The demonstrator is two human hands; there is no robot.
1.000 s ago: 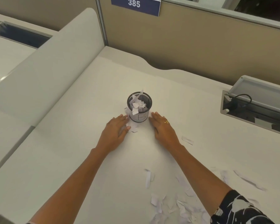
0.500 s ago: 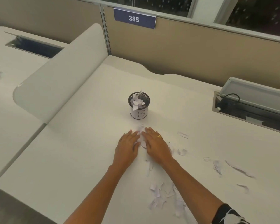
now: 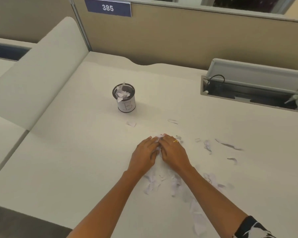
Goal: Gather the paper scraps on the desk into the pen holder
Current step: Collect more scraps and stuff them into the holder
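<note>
A black mesh pen holder (image 3: 126, 103) with a white label marked "B" stands upright on the white desk (image 3: 76, 160), with paper scraps sticking out of its top. My left hand (image 3: 144, 154) and my right hand (image 3: 173, 152) lie side by side, palms down, in front of the holder and well short of it. They press together a small bunch of paper scraps (image 3: 157, 140) that shows between the fingertips. More white scraps (image 3: 152, 185) lie under and behind my wrists. Other scraps (image 3: 207, 146) are strewn to the right, and one piece (image 3: 131, 124) lies just before the holder.
A raised cable box with an open lid (image 3: 255, 90) sits in the desk at the right. A low white divider (image 3: 34, 79) slopes along the left. A beige partition (image 3: 162, 40) with a "385" sign closes the back. The desk's front edge is at lower left.
Both hands have drawn back from the foot of the pen holder toward me and closed in together, sweeping scraps between them. The view has also shifted.
</note>
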